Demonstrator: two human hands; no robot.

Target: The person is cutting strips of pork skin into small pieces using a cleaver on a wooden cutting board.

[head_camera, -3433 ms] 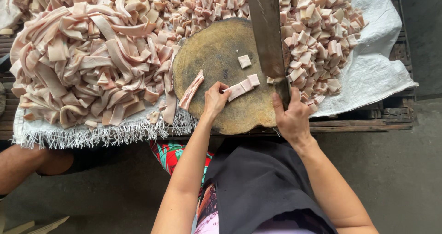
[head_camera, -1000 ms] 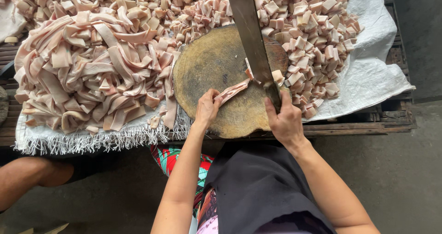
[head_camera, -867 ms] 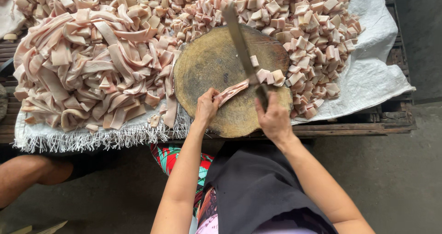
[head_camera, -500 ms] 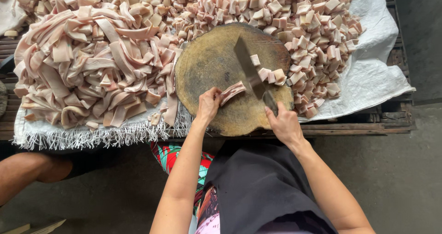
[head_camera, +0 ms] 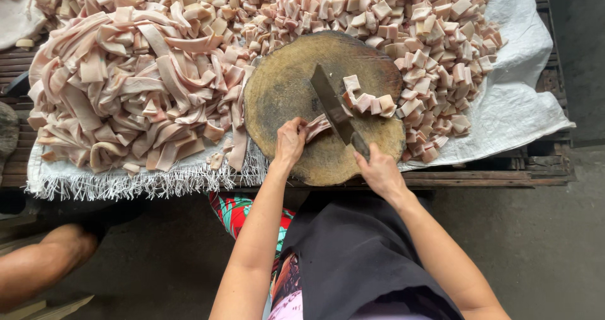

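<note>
While the left hand (head_camera: 290,142) pins a pale pink strip of meat (head_camera: 316,128) flat with its fingertips, the right hand (head_camera: 380,171) is clenched around the handle of a cleaver (head_camera: 332,106). Its blade lies angled across the strip, edge down against the round wooden chopping block (head_camera: 283,93). Just beyond the blade, on the right side of the block, sits a small cluster of cut cubes (head_camera: 368,101), touching one another. The block rests on a white woven sheet (head_camera: 523,106) spread over a slatted wooden desk (head_camera: 491,178). Left of the block, a heap of long uncut strips (head_camera: 132,93) covers the sheet, some hanging over its frayed front edge. Behind and to the right of the block spreads a large pile of diced pieces (head_camera: 428,36). A dark apron (head_camera: 359,257) covers the person's lap below the desk edge, with a bright patterned garment (head_camera: 242,210) showing beside it. At the lower left, another person's bare limb (head_camera: 38,266) shows near the floor.
</note>
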